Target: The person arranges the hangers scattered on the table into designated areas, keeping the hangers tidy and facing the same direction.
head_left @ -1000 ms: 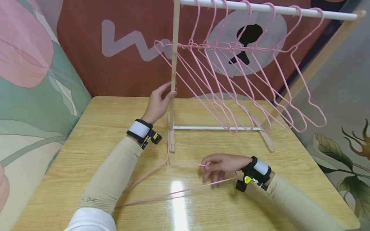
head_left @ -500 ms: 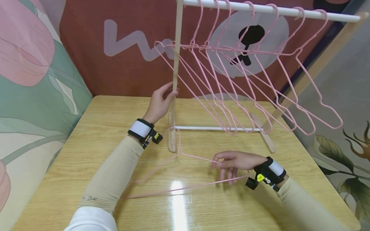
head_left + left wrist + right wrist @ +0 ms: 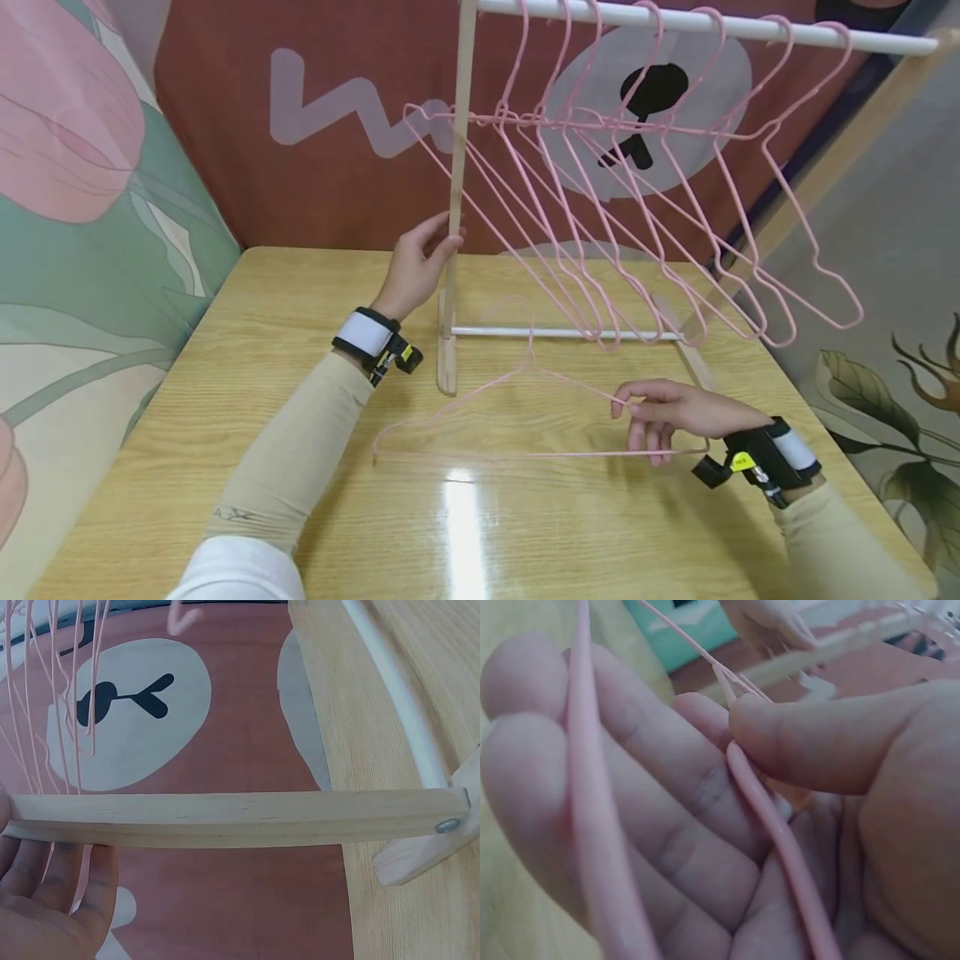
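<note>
In the head view my left hand (image 3: 416, 258) grips the upright wooden post (image 3: 460, 150) of a small clothes rack, thumb on the near side and fingers behind. The left wrist view shows those fingers under the post (image 3: 225, 819). My right hand (image 3: 675, 412) pinches one shoulder of a pink clothes hanger (image 3: 525, 455) between thumb and fingers. Its long bottom bar runs across the other fingers, close up in the right wrist view. The hanger's hook points up and overlaps the rack's lower rail. Several matching pink hangers (image 3: 675, 129) hang from the top rail (image 3: 885, 42).
Wooden feet (image 3: 447, 367) carry the rack on a wood-grain table (image 3: 195, 375). A thin white lower rail (image 3: 495, 332) joins its two sides. Patterned cloth (image 3: 225, 167) stands behind and on both sides. The far post (image 3: 825, 158) leans near the grey right-hand side.
My right hand has moved right, taking the hanger with it from beside the left foot to in front of the lower rail. The hanger now shows its full triangle. My left hand stays on the post.
</note>
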A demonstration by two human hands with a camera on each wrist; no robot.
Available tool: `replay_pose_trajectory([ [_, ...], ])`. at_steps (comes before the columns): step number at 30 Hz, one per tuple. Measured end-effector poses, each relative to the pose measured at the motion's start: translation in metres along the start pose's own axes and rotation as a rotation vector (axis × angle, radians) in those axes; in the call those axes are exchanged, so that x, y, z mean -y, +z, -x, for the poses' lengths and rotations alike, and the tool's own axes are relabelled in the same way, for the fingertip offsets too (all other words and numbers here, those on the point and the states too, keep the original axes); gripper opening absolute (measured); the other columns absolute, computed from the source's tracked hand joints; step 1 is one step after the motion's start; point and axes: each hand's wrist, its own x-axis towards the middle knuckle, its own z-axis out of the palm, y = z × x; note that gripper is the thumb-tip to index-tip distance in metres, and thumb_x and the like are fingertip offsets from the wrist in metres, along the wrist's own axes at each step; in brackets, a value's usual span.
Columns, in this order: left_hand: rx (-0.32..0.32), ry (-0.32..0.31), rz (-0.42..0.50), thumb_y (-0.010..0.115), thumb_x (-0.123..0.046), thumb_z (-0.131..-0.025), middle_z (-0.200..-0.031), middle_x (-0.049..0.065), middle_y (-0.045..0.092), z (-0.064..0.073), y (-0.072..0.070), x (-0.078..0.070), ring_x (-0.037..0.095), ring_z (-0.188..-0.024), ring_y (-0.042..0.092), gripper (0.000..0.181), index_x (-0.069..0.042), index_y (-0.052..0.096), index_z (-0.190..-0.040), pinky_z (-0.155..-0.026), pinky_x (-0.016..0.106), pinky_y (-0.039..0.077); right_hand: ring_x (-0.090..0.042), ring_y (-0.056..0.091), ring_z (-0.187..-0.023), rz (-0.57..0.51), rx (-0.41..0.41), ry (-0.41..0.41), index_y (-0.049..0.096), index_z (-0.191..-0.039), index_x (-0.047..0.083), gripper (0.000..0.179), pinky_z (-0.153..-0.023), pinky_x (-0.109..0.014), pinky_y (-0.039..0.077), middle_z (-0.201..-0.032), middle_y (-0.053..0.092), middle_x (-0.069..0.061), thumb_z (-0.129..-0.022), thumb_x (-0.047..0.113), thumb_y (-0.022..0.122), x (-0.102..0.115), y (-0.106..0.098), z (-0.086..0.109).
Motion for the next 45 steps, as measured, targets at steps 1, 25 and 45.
replay_pose_trajectory([
  [1, 0.0, -0.002, 0.001, 0.056, -0.01, -0.105, -0.125, 0.021, 0.068, 0.0, 0.0, 0.0, 0.032, -0.111, 0.066, 0.041, 0.001, 0.054, -0.144, -0.096, 0.04, 0.053, -0.026, 0.074, -0.072, 0.001, -0.008, -0.012, 0.049, -0.128, -0.003, 0.029, -0.056, -0.039, 0.061, -0.095, 0.068, -0.036, -0.111, -0.001, 0.027, 0.001, -0.002, 0.004],
  [25, -0.007, -0.008, -0.009, 0.057, -0.011, -0.105, -0.124, 0.019, 0.068, 0.001, 0.002, -0.001, 0.032, -0.111, 0.066, 0.04, 0.001, 0.055, -0.143, -0.095, 0.041, 0.053, -0.027, 0.074, -0.079, 0.249, -0.442, 0.037, 0.056, -0.13, 0.02, 0.04, -0.06, -0.041, 0.06, -0.102, 0.076, -0.012, -0.111, 0.0, 0.028, 0.024, -0.037, 0.106],
  [45, -0.012, 0.001, 0.016, 0.057, -0.01, -0.105, -0.123, 0.02, 0.068, -0.001, 0.001, 0.0, 0.031, -0.11, 0.066, 0.039, 0.0, 0.056, -0.143, -0.097, 0.046, 0.052, -0.011, 0.074, -0.084, 0.447, -0.819, 0.034, 0.059, -0.126, 0.021, 0.035, -0.065, -0.025, 0.06, -0.102, 0.077, 0.004, -0.111, 0.002, 0.034, 0.033, -0.055, 0.17],
])
